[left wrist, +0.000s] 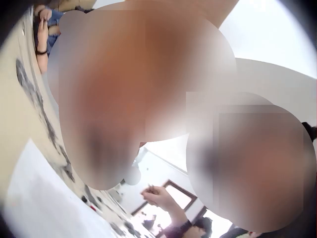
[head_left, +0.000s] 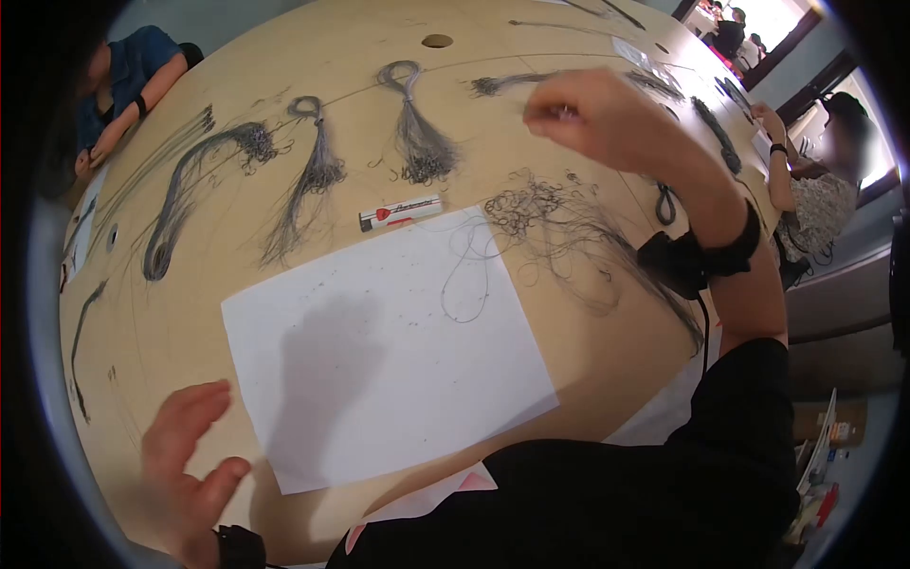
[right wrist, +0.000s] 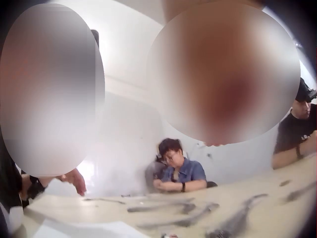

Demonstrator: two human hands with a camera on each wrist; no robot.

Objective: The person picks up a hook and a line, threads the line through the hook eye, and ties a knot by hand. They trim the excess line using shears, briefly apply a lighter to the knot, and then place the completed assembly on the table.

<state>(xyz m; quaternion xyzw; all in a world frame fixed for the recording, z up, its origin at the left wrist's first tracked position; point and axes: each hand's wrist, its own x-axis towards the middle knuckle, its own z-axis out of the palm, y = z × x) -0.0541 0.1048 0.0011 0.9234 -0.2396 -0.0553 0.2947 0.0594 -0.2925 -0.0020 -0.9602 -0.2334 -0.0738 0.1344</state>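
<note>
My right hand [head_left: 602,119] is raised over the far right of the table, fingers curled in and tips brought together. Whether a fine strand sits between those tips I cannot tell. Left of the white paper sheet [head_left: 408,379], my left hand [head_left: 194,455] hovers with thumb and fingers spread apart and nothing between them. Small dark specks dot the paper. A loose tangle of thin grey strands [head_left: 531,209] with hook-like curled ends lies by its upper right corner, some loops reaching onto the sheet. Both wrist views are largely blurred over the hands.
Looped bundles of strands [head_left: 409,133] lie beyond the paper, with a longer curved bundle [head_left: 180,194] farther left. A white marker pen [head_left: 400,212] rests by the paper's top edge. People sit around the table, one at the left [head_left: 142,76], another at the right [head_left: 825,190].
</note>
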